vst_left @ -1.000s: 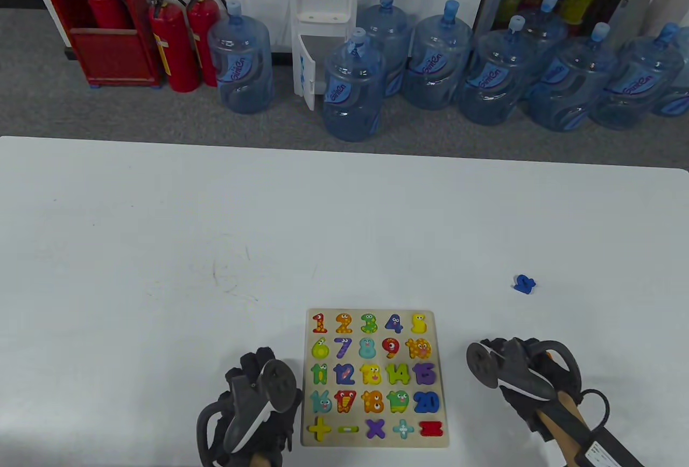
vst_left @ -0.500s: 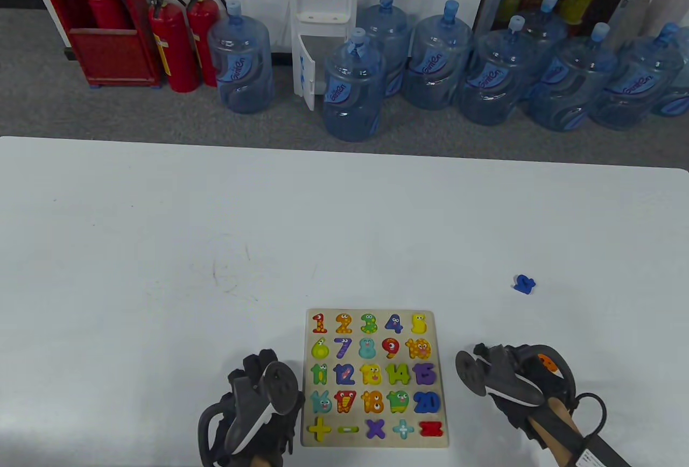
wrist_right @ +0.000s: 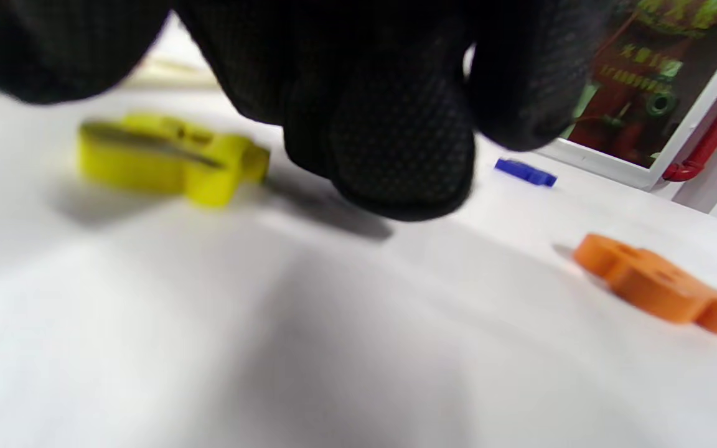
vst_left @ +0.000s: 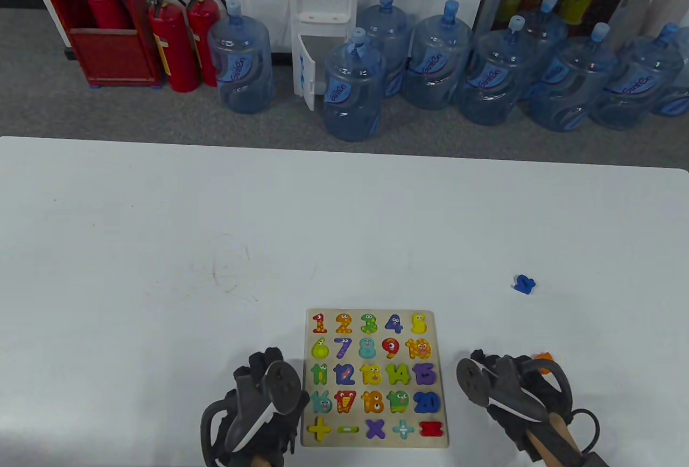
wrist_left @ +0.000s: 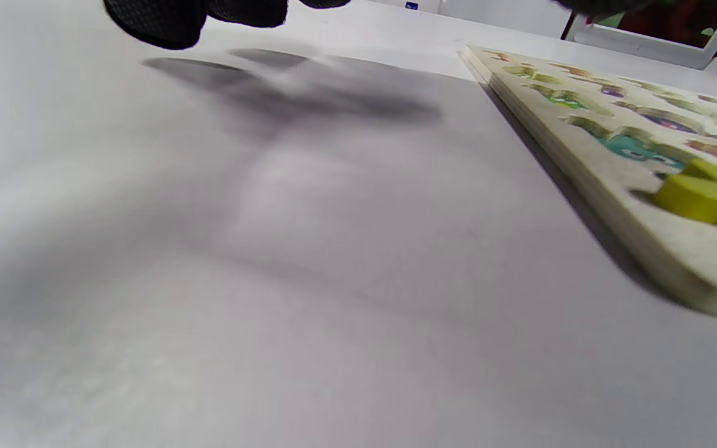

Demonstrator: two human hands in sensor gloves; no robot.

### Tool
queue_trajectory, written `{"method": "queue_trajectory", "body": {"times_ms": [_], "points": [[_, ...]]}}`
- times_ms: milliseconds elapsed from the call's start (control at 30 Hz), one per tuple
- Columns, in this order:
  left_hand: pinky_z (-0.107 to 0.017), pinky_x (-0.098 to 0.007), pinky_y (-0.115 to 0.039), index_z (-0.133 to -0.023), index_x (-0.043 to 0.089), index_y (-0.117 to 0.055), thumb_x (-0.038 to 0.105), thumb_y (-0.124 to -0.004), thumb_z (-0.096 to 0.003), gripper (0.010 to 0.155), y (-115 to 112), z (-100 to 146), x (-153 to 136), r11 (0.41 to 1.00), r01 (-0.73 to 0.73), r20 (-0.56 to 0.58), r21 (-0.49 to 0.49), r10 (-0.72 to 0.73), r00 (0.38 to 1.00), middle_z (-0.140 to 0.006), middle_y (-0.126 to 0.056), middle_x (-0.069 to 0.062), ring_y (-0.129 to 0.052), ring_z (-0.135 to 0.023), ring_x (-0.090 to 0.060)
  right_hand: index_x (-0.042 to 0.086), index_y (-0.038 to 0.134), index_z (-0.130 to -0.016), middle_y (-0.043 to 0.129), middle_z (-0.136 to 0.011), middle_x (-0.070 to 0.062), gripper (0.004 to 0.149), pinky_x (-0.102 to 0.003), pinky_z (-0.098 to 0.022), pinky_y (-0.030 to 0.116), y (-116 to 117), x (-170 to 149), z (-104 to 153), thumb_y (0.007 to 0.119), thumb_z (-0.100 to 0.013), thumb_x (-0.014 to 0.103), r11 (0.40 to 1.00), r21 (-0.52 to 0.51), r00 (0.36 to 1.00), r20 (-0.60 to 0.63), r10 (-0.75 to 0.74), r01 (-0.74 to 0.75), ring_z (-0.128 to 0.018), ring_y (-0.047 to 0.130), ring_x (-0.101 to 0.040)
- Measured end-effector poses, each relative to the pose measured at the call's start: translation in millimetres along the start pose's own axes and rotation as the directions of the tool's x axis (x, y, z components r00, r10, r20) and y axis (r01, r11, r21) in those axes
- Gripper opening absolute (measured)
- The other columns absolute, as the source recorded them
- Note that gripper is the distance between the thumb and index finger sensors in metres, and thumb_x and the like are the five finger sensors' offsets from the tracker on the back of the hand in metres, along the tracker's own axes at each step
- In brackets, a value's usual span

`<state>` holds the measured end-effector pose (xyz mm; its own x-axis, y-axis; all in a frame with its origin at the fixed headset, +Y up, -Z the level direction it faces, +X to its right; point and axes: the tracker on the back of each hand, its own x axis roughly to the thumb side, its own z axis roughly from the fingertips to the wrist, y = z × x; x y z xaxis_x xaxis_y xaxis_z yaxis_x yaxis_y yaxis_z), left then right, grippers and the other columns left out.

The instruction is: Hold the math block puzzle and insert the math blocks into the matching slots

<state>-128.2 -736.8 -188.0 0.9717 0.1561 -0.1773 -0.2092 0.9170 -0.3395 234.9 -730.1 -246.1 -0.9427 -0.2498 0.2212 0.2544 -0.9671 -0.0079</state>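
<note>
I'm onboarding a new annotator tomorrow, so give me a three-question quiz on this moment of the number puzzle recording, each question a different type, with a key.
1. True or false: the left hand grips the puzzle board.
2. Multiple choice: in the right wrist view, which loose pieces lie on the table near the right hand? A) yellow piece, orange piece and blue piece; B) a red and a green; C) only a purple.
3. Fill in: in the table view, the loose blue piece lies to the board's far ____ side.

Key: 1 false, it sits beside the board's left edge with no grip visible; 2 A; 3 right.
</note>
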Motion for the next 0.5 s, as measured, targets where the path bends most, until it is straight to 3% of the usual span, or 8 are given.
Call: {"method": "queue_trajectory", "body": {"times_ms": [133, 267, 333, 400, 500], "points": [[-0.075, -0.062, -0.057, -0.109, 0.023, -0.022, 0.058, -0.059, -0.0426, 0.084, 1, 0, 0, 1.0, -0.012, 0.011, 0.002, 0.012, 1.0, -0.115, -0.027, -0.008, -0.041, -0.109, -0.044, 0.028, 0.075, -0.085, 0.084, -0.085, 0.0, 0.06, -0.043, -0.057, 0.078, -7, -11, 5, 0.08, -0.026, 0.033, 0.998, -0.043, 0.998, 0.023, -0.051, 0.052, -0.063, 0.098, -0.016], [-0.075, -0.062, -0.057, -0.109, 0.022, -0.022, 0.057, -0.06, -0.0425, 0.084, 1, 1, 1, 1.0, -0.008, 0.022, 0.007, 0.007, 1.0, -0.115, -0.028, -0.008, -0.042, -0.109, -0.045, 0.03, 0.068, -0.089, 0.075, -0.093, 0.001, 0.073, -0.045, -0.061, 0.074, 1, -11, 6, 0.091, -0.02, 0.031, 0.991, 0.086, 0.988, 0.107, -0.107, 0.098, -0.074, 0.091, -0.018], [-0.075, -0.062, -0.057, -0.109, 0.022, -0.022, 0.057, -0.06, -0.0424, 0.084, 0, 0, 1, 1.0, -0.011, 0.022, 0.006, 0.011, 1.0, -0.115, -0.028, -0.008, -0.042, -0.109, -0.045, 0.032, 0.066, -0.09, 0.072, -0.095, 0.003, 0.076, -0.045, -0.063, 0.073, 6, -7, 4, 0.093, -0.018, 0.03, 0.994, 0.087, 0.991, 0.112, -0.07, 0.061, -0.077, 0.089, -0.019], [-0.075, -0.062, -0.057, -0.109, 0.022, -0.022, 0.057, -0.06, -0.0424, 0.084, 0, 1, 1, 1.0, -0.012, 0.019, 0.008, 0.011, 1.0, -0.115, -0.028, -0.008, -0.042, -0.109, -0.045, 0.035, 0.068, -0.087, 0.074, -0.093, 0.006, 0.075, -0.044, -0.062, 0.073, 11, -3, 2, 0.093, -0.017, 0.03, 0.997, 0.072, 0.988, 0.143, -0.05, 0.04, -0.075, 0.089, -0.018], [-0.075, -0.062, -0.057, -0.109, 0.022, -0.023, 0.057, -0.06, -0.0424, 0.084, 0, 1, 0, 1.0, -0.014, 0.02, 0.009, 0.014, 1.0, -0.114, -0.028, -0.009, -0.042, -0.109, -0.045, 0.032, 0.078, -0.081, 0.084, -0.082, 0.005, 0.065, -0.04, -0.058, 0.077, 10, 3, 0, 0.091, -0.017, 0.033, 1.0, 0.006, 0.991, 0.129, -0.023, 0.023, -0.062, 0.095, -0.014]]}}
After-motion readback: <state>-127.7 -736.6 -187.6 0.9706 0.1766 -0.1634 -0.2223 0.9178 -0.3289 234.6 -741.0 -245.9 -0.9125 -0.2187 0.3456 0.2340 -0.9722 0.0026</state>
